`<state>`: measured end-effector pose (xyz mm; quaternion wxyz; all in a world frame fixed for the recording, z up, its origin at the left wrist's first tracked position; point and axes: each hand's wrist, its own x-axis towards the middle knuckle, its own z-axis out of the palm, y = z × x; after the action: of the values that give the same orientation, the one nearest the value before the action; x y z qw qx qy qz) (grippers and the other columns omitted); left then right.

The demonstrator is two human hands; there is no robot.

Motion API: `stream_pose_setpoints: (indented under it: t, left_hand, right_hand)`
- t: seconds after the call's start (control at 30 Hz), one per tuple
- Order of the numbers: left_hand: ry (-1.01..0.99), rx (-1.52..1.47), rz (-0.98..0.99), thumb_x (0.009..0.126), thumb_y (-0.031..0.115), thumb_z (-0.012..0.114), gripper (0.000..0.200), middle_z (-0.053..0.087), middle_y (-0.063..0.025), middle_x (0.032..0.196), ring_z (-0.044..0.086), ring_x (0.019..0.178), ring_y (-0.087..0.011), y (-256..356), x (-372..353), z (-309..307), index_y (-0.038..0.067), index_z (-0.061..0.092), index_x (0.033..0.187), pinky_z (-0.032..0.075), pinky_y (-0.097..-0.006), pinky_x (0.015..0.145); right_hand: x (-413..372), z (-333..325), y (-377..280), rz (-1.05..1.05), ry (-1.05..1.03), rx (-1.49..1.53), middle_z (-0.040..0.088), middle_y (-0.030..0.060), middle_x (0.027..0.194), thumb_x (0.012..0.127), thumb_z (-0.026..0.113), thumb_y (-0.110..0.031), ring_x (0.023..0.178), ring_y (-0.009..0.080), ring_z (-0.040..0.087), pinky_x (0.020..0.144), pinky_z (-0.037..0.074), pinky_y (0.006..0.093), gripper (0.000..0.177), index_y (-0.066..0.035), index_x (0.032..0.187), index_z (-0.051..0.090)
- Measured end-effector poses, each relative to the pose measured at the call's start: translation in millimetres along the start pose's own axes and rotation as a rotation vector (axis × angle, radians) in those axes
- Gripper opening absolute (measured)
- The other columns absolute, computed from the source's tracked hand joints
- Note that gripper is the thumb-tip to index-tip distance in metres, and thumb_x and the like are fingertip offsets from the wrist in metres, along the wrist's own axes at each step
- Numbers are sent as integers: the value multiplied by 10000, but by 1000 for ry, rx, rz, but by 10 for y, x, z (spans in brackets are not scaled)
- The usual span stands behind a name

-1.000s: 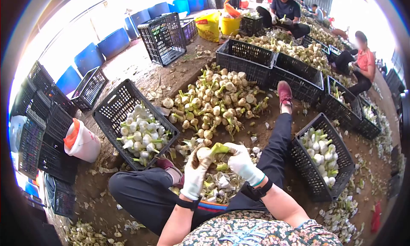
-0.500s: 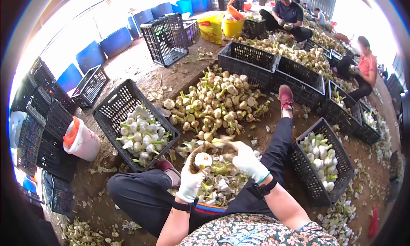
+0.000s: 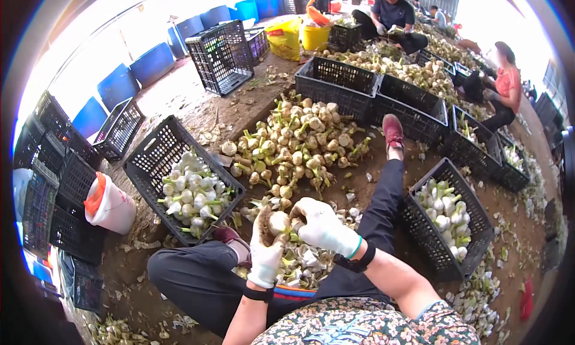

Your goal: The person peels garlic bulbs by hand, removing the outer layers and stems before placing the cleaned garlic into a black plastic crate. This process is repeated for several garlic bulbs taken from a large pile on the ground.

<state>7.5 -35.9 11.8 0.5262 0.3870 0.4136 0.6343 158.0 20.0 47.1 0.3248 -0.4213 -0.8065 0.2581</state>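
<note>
Between my knees, my gloved left hand (image 3: 267, 246) is wrapped round a pale garlic bulb (image 3: 278, 223). The gloved right hand (image 3: 322, 224) is beside the bulb with bent fingers close to its stem; whether it grips the stem is hidden. Beneath both hands lie peeled skins and stem scraps (image 3: 305, 262). Untrimmed bulbs form a pile (image 3: 299, 142) just beyond them. To the left a black crate (image 3: 171, 142) holds cleaner white bulbs (image 3: 194, 192), and another black crate (image 3: 419, 234) with white bulbs (image 3: 444, 213) is on the right.
Past the pile stand black crates (image 3: 338, 81) in a row. A white bucket (image 3: 115, 207) with an orange bag is at the left, near stacked crates. Two people (image 3: 392, 12) (image 3: 506, 87) sit among garlic at the back right. My outstretched leg (image 3: 386, 195) lies right of the pile.
My right hand has moved closer to the bulb, its fingers less blurred. The bulb is turned in my left hand. The whole view has shifted slightly.
</note>
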Motion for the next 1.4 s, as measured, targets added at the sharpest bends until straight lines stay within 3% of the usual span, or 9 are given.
stream_pose_setpoints:
  t: [0.17, 0.4, 0.6, 0.73, 0.8, 0.9, 1.1, 1.23, 1.4]
  left_hand:
    - [263, 1, 45, 843, -65, 691, 364, 668, -64, 1042, 639, 954, -137, -55, 22, -37, 14, 580, 1181, 512, -261, 865]
    - [168, -175, -42, 904, 21, 655, 270, 662, -76, 1130, 641, 983, -141, -110, 24, -190, -15, 617, 1169, 517, -291, 888]
    - [107, -540, -183, 962, 183, 603, 339, 650, -120, 1167, 647, 1058, -270, -208, 99, -321, 71, 542, 1276, 584, -387, 828]
    - [174, -797, -302, 960, 272, 597, 385, 638, -151, 1180, 632, 1081, -328, -239, 269, -523, 74, 533, 1284, 572, -452, 896]
    - [400, -859, -177, 984, 358, 537, 448, 638, -170, 1182, 617, 1121, -330, -221, 496, -688, 30, 523, 1288, 551, -453, 951]
    - [264, -889, 156, 959, 466, 531, 565, 643, -189, 1199, 603, 1148, -322, 378, 754, -741, -20, 556, 1247, 523, -399, 996]
    - [480, -774, -129, 998, 345, 523, 270, 677, -106, 1059, 650, 1022, -272, -153, 700, -809, 120, 661, 1051, 554, -418, 855]
    - [584, -505, -289, 978, 214, 573, 282, 601, -71, 1124, 629, 973, -226, -512, 630, -630, 108, 528, 1235, 547, -368, 814]
    - [400, 91, -324, 962, 106, 586, 503, 533, -92, 1311, 587, 1067, -180, -722, 652, -548, 106, 405, 1432, 496, -296, 878]
  right_hand:
    - [-76, 185, 5, 93, 62, 110, 624, 178, 880, 732, 641, -62, 848, 365, 622, 758, 501, 413, 180, -18, 906, 635]
    - [-11, 262, 469, 144, 227, -44, 627, 171, 866, 764, 641, -98, 820, 341, 626, 732, 497, 417, 112, -35, 856, 633]
    - [-308, 447, 1102, 305, 51, -226, 646, 179, 913, 780, 605, -217, 905, 366, 622, 803, 490, 452, 188, -55, 867, 645]
    - [-665, 780, 1705, 320, -606, -288, 691, 211, 957, 833, 557, -280, 917, 381, 654, 842, 510, 453, 310, -51, 971, 714]
    - [-508, 804, 1672, 449, -507, -286, 689, 216, 947, 842, 558, -268, 923, 384, 651, 846, 510, 453, 308, -48, 998, 708]
    - [-72, 1199, 2018, 461, -207, -159, 641, 240, 1087, 837, 561, -212, 1010, 396, 613, 862, 504, 456, 334, -53, 1114, 659]
    - [766, 2157, 2401, 512, -351, -143, 583, 248, 1092, 870, 526, -135, 1010, 409, 595, 891, 487, 459, 360, -158, 1213, 632]
    - [736, 2306, 2395, 553, -222, -164, 638, 235, 1012, 871, 532, -106, 963, 419, 617, 877, 495, 460, 288, -133, 1133, 650]
    - [532, 1497, 1811, 927, -149, 1699, 681, 109, 1028, 950, 597, -165, 971, 233, 674, 692, 565, 325, 308, -104, 1249, 552]
